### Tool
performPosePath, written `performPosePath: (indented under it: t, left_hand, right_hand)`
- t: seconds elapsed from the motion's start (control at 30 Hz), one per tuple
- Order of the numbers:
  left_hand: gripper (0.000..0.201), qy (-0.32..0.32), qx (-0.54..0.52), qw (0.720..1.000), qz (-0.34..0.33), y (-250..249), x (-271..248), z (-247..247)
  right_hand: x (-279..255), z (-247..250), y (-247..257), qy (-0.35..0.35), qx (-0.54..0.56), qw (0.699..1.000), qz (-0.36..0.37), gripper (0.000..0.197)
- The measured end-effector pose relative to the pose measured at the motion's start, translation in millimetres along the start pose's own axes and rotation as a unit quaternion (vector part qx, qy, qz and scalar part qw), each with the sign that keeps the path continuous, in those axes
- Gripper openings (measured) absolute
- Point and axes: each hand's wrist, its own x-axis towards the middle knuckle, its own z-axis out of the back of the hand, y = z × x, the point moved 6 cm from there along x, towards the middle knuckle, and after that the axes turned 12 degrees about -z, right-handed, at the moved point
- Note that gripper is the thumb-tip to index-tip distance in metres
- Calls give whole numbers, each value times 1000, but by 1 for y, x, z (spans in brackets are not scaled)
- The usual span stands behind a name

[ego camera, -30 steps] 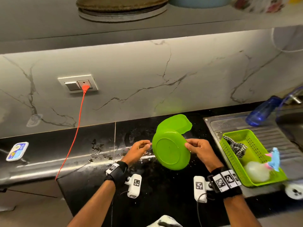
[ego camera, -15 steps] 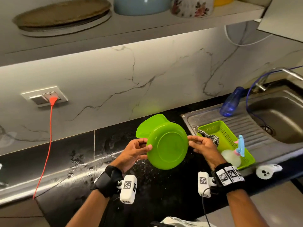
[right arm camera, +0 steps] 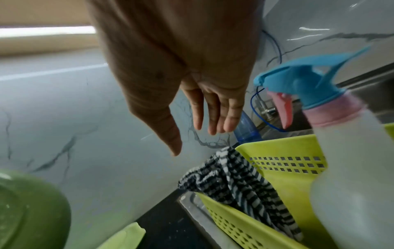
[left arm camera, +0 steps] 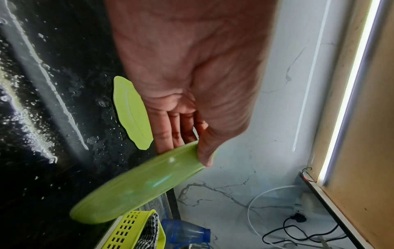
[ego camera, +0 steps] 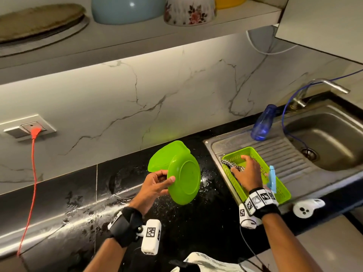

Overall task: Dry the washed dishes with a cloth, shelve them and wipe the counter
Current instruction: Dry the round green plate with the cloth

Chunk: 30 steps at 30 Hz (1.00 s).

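Left hand (ego camera: 155,186) now holds the green plate (ego camera: 185,178) alone, thumb across the underside near the rim and fingers curled behind it, plate tilted on edge above the wet black counter (ego camera: 196,232); half a second ago both hands pinched opposite rims. Right hand (ego camera: 246,171) has let go and moved right, over the green basket (ego camera: 282,195) on the sink drainboard (ego camera: 279,152). Its fingers are extended and slightly spread, holding nothing; the wrist view shows them just above the black-and-white striped cloth (right arm camera: 234,182), apart from it, while from the head view contact cannot be ruled out. Cloth lies bunched in the basket's far-left corner, draped over the rim. Spray bottle with blue trigger (right arm camera: 302,84) stands at the basket's near-right end, close beside the right wrist. Second green plate (ego camera: 167,155) lies on the counter behind the held one, toward the back edge by the marble wall. Blue bottle (ego camera: 263,122) lies at the drainboard's far edge; shelf (ego camera: 176,34) above carries bowls. Reading: step has passed from picking up the dish to fetching the cloth; drying not yet begun, shelving and counter wipe both outstanding. Droplets on the counter near the plates confirm the wipe is needed. One-handed hold on a wet plate looks slip-prone.
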Motion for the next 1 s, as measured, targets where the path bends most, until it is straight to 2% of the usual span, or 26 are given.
performPosePath:
  t: [0.07, 0.1, 0.2, 0.27, 0.4, 0.5, 0.63, 0.7, 0.77, 0.87, 0.93, 1.0]
  left_hand:
    - [32, -3, 6, 1000, 6, 4, 3, -4]
    - [35, -7, 8, 1000, 8, 5, 4, -4]
    - [42, -27, -1, 999, 19, 9, 6, -2]
    - [40, -37, -7, 999, 21, 8, 7, -1]
    - [30, -54, -10, 998, 15, 4, 8, 0]
    - [24, -72, -15, 997, 11, 1, 9, 0]
    - [34, -80, -38, 996, 11, -4, 12, -6]
    - [36, -81, -56, 995, 12, -6, 13, -10]
    - [37, -80, -67, 994, 10, -12, 12, -16]
    - [43, -62, -76, 995, -5, -20, 10, -22]
    - [45, -63, -84, 994, -19, -28, 6, -22]
    - [44, -69, -94, 993, -33, -35, 3, -19]
  right_hand:
    - [9, -15, 2, 39, -100, 994, -33, 69]
    - [13, -22, 2, 66, -144, 986, -48, 66]
    - [20, -36, 1, 118, -178, 975, -63, 38]
    - [24, -36, 1, 101, -175, 977, -67, 28]
    - [16, -12, 14, 35, -138, 987, -81, 22]
    - [-8, 19, 42, -34, -70, 997, -22, 13]
    - [-57, 49, 87, -85, 54, 987, 123, 8]
    - [-82, 47, 106, -50, 100, 975, 192, 13]
    - [-107, 28, 119, 47, 126, 960, 245, 23]
    - [-139, -4, 129, 201, 118, 933, 274, 29]
    - [-153, -10, 132, 235, 136, 922, 278, 34]
    - [-162, -8, 133, 246, 148, 915, 282, 49]
